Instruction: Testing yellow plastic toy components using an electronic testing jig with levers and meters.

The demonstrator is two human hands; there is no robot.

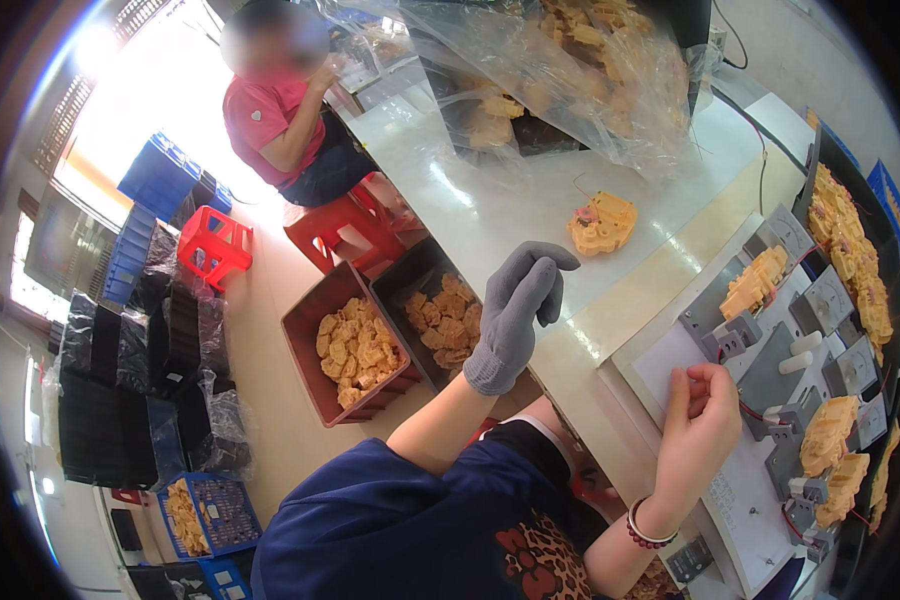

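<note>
Left hand (515, 310) in grey knit glove, fingers loosely bent, tips apart, near a lumpy yellow plastic part (610, 226) with thin wire and pinkish bit, lying on smooth pale table (625, 290); bare right hand (703, 420) curled over flat white board (660, 375) with blocky grey clamps (738, 335), can't tell if fingers pinch anything

- Left hand (518, 305) — grey glove (500, 345) with a snug cuff
- Right hand (700, 425) ungloved — dark-red beaded bracelet (641, 535)
- Navy short-sleeved shirt (370, 530) — brown and leopard-spot print (542, 560)
</note>
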